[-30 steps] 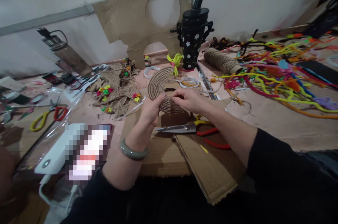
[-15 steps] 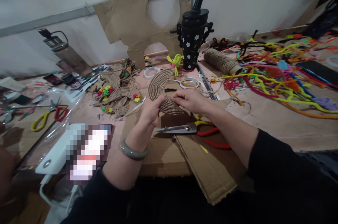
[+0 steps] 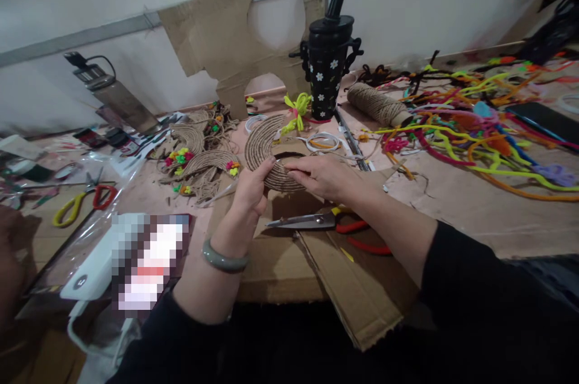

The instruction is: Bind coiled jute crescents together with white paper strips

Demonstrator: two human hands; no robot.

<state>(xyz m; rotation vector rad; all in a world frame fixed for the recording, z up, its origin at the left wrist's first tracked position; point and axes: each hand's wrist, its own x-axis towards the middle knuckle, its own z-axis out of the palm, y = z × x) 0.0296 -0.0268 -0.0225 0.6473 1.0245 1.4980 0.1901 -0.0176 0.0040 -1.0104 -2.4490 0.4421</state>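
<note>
My left hand (image 3: 252, 190) grips the lower left side of a curved crescent (image 3: 259, 144) covered in rows of brown jute twine, thumb on top. Pinched closed, my right hand (image 3: 323, 178) works the twine at the crescent's inner edge; the strand between its fingertips is too small to see well. Just below the hands, scissors (image 3: 303, 222) with red and yellow handles lie on a sheet of cardboard (image 3: 280, 278), blades pointing left. A neon yellow bow (image 3: 296, 110) shows behind the crescent's upper end.
Finished twine crescents with colored knots (image 3: 208, 161) lie left. A black flowered tumbler (image 3: 326, 70), a twine spool (image 3: 377, 103) and tangled bright cords (image 3: 474, 137) stand or lie behind and right. Left are more scissors (image 3: 85, 198), a power bank (image 3: 97, 260) and another person's blurred hand (image 3: 11, 257).
The crescent and both hands have shifted slightly left, and it is tilted a little differently. My right fingers still pinch at its inner edge.
</note>
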